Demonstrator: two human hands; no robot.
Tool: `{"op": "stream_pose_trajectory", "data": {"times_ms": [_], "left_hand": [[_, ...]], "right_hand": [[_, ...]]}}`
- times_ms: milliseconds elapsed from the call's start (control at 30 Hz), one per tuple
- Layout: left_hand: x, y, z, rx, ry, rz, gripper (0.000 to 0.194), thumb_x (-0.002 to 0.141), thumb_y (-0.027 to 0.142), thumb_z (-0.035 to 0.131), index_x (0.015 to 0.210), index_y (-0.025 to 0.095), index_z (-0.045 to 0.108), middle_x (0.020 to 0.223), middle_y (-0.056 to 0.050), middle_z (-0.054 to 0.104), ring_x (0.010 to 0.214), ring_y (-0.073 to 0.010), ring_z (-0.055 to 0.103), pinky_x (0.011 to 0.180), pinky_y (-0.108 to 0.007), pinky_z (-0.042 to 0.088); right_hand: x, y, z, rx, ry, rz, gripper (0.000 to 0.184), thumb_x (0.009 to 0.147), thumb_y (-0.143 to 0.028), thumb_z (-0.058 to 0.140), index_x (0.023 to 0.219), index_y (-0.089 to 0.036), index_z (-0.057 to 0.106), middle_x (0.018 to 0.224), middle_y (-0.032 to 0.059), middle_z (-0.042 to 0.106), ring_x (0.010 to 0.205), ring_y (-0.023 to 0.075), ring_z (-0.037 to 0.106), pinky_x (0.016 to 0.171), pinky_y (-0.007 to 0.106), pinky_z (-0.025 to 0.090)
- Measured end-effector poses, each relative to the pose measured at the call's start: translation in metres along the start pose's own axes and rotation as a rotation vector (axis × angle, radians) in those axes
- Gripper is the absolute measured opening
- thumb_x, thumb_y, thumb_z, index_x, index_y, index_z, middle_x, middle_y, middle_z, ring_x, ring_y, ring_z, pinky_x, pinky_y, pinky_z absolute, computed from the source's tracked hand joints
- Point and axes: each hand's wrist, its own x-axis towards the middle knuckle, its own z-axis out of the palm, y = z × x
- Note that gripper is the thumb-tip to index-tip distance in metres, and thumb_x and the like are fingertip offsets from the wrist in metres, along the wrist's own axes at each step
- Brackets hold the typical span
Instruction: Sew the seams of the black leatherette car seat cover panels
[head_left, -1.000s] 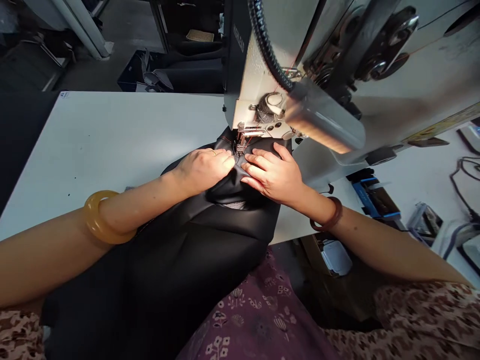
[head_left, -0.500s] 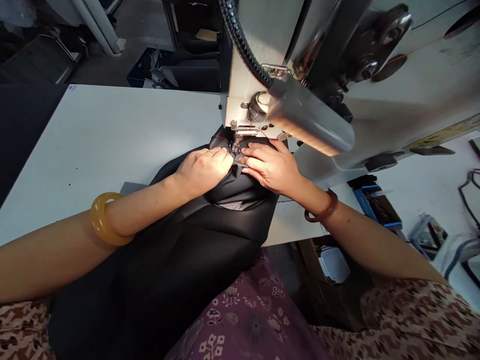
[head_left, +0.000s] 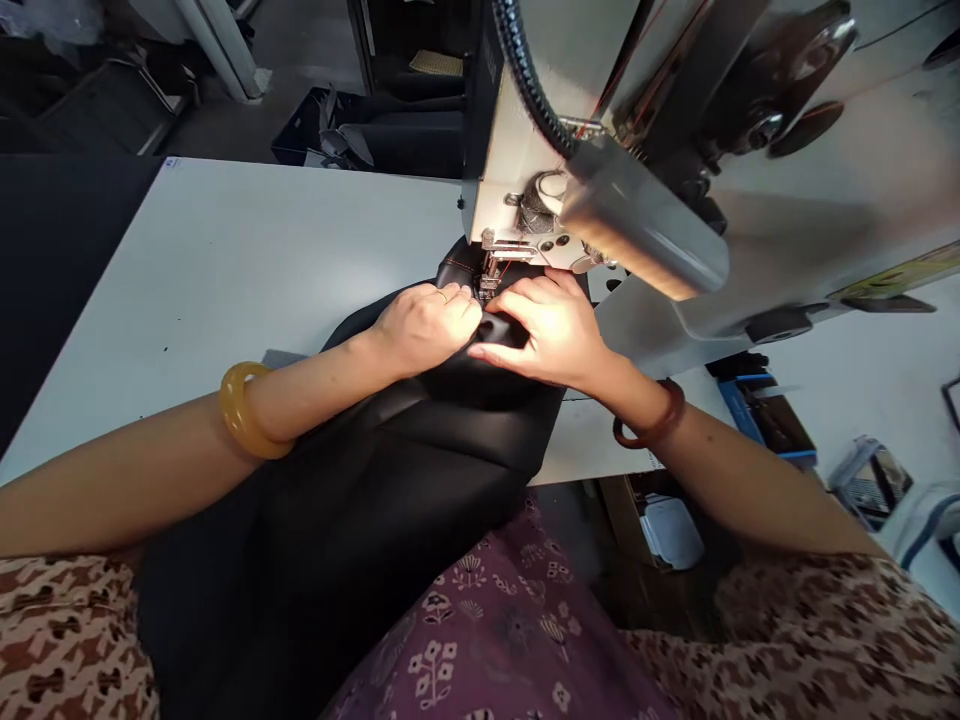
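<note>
A black leatherette panel [head_left: 405, 470] with red stitching lies across the table and over my lap, its seam end under the metal presser foot [head_left: 491, 275] of an industrial sewing machine [head_left: 525, 130]. My left hand [head_left: 424, 325] presses and pinches the material just left of the foot. My right hand [head_left: 544, 330] grips a raised fold just right of it, with fingertips close to the foot. The needle point is hidden among the foot parts. A thick amber bangle [head_left: 247, 410] circles my left wrist, and a dark brown bangle [head_left: 649, 417] circles my right.
The white sewing table [head_left: 247, 270] stretches left of the machine. Beyond it stands a black bin [head_left: 315, 130] with dark material. At right are a blue-edged tray [head_left: 765, 415] and a clear plastic box [head_left: 870, 482]. A cardboard box [head_left: 622, 510] sits below the table.
Both hands have shifted slightly, staying near the foot. My right hand has gathered the fold higher, and the grey lining visible earlier beneath the panel's fold is now hidden. The view has turned slightly.
</note>
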Motion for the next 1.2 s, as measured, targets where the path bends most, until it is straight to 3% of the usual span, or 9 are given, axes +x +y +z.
{"op": "stream_pose_trajectory", "data": {"times_ms": [67, 133, 233, 467, 733, 933, 1000, 1100, 1200], "left_hand": [[-0.003, -0.013, 0.001, -0.078, -0.017, 0.066, 0.029, 0.090, 0.023, 0.040, 0.095, 0.012, 0.067, 0.097, -0.009, 0.071, 0.091, -0.0202, 0.067, 0.073, -0.029, 0.051], [-0.005, -0.023, 0.002, -0.130, -0.033, 0.137, 0.029, 0.091, 0.029, 0.043, 0.103, 0.015, 0.065, 0.105, -0.006, 0.070, 0.100, -0.0195, 0.064, 0.082, -0.029, 0.050], [-0.009, -0.027, 0.005, -0.126, -0.009, 0.126, 0.031, 0.093, 0.023, 0.038, 0.106, 0.016, 0.065, 0.108, -0.005, 0.069, 0.104, -0.0170, 0.063, 0.086, -0.027, 0.049], [-0.009, -0.007, 0.008, -0.038, 0.123, 0.041, 0.036, 0.089, 0.008, 0.032, 0.091, 0.013, 0.067, 0.091, -0.006, 0.071, 0.081, -0.0157, 0.068, 0.065, -0.025, 0.051], [-0.006, 0.008, 0.008, 0.064, 0.089, -0.053, 0.034, 0.090, 0.010, 0.034, 0.100, 0.004, 0.066, 0.098, -0.016, 0.070, 0.086, -0.0210, 0.068, 0.065, -0.029, 0.053], [-0.004, 0.010, 0.013, 0.041, 0.061, -0.065, 0.034, 0.092, 0.015, 0.036, 0.107, 0.000, 0.063, 0.106, -0.017, 0.068, 0.095, -0.0235, 0.067, 0.069, -0.031, 0.055], [-0.004, 0.006, 0.010, -0.016, 0.022, -0.092, 0.034, 0.093, 0.019, 0.038, 0.110, 0.003, 0.062, 0.112, -0.016, 0.067, 0.102, -0.0223, 0.065, 0.077, -0.030, 0.055], [-0.021, 0.004, -0.007, -0.122, -0.009, -0.154, 0.032, 0.092, 0.025, 0.043, 0.116, 0.012, 0.059, 0.123, -0.009, 0.062, 0.115, -0.0189, 0.058, 0.094, -0.028, 0.050], [-0.068, 0.018, -0.032, -0.117, -0.013, -0.169, 0.033, 0.088, 0.025, 0.049, 0.118, 0.014, 0.058, 0.131, -0.012, 0.056, 0.119, -0.0229, 0.054, 0.095, -0.032, 0.050]], "right_hand": [[-0.001, -0.011, 0.003, -0.075, 0.016, 0.049, 0.045, 0.089, -0.055, 0.039, 0.089, -0.018, 0.064, 0.087, 0.0077, 0.062, 0.087, 0.0227, 0.053, 0.087, 0.041, 0.036], [-0.005, -0.017, 0.007, -0.162, 0.051, -0.003, 0.036, 0.093, -0.040, 0.034, 0.088, -0.019, 0.063, 0.091, 0.0073, 0.064, 0.088, 0.0220, 0.053, 0.089, 0.042, 0.034], [-0.016, -0.015, 0.013, -0.241, 0.119, -0.106, 0.030, 0.094, -0.030, 0.034, 0.097, -0.020, 0.062, 0.106, 0.0067, 0.065, 0.102, 0.0236, 0.054, 0.094, 0.044, 0.031], [-0.018, -0.002, 0.013, -0.172, 0.055, -0.056, 0.029, 0.093, -0.035, 0.035, 0.096, -0.025, 0.062, 0.111, 0.0029, 0.066, 0.108, 0.0215, 0.056, 0.096, 0.041, 0.034], [-0.006, 0.014, 0.020, -0.239, 0.308, -0.181, 0.022, 0.089, -0.032, 0.045, 0.088, -0.020, 0.063, 0.102, 0.0011, 0.070, 0.096, 0.0138, 0.062, 0.083, 0.030, 0.037], [-0.004, 0.018, 0.027, -0.148, 0.190, -0.101, 0.026, 0.089, -0.033, 0.042, 0.096, -0.020, 0.064, 0.107, 0.0055, 0.068, 0.100, 0.0180, 0.061, 0.085, 0.034, 0.038], [-0.004, 0.015, 0.028, -0.108, 0.152, -0.055, 0.028, 0.089, -0.034, 0.042, 0.098, -0.019, 0.064, 0.110, 0.0082, 0.067, 0.104, 0.0206, 0.060, 0.089, 0.037, 0.039], [-0.017, 0.008, 0.024, -0.012, 0.132, -0.006, 0.033, 0.089, -0.036, 0.044, 0.110, -0.017, 0.060, 0.122, 0.0119, 0.061, 0.117, 0.0240, 0.053, 0.098, 0.043, 0.037], [-0.056, -0.005, 0.013, 0.187, 0.183, 0.038, 0.032, 0.089, -0.035, 0.045, 0.113, -0.017, 0.057, 0.121, 0.0129, 0.061, 0.116, 0.0233, 0.054, 0.096, 0.042, 0.043]]}}
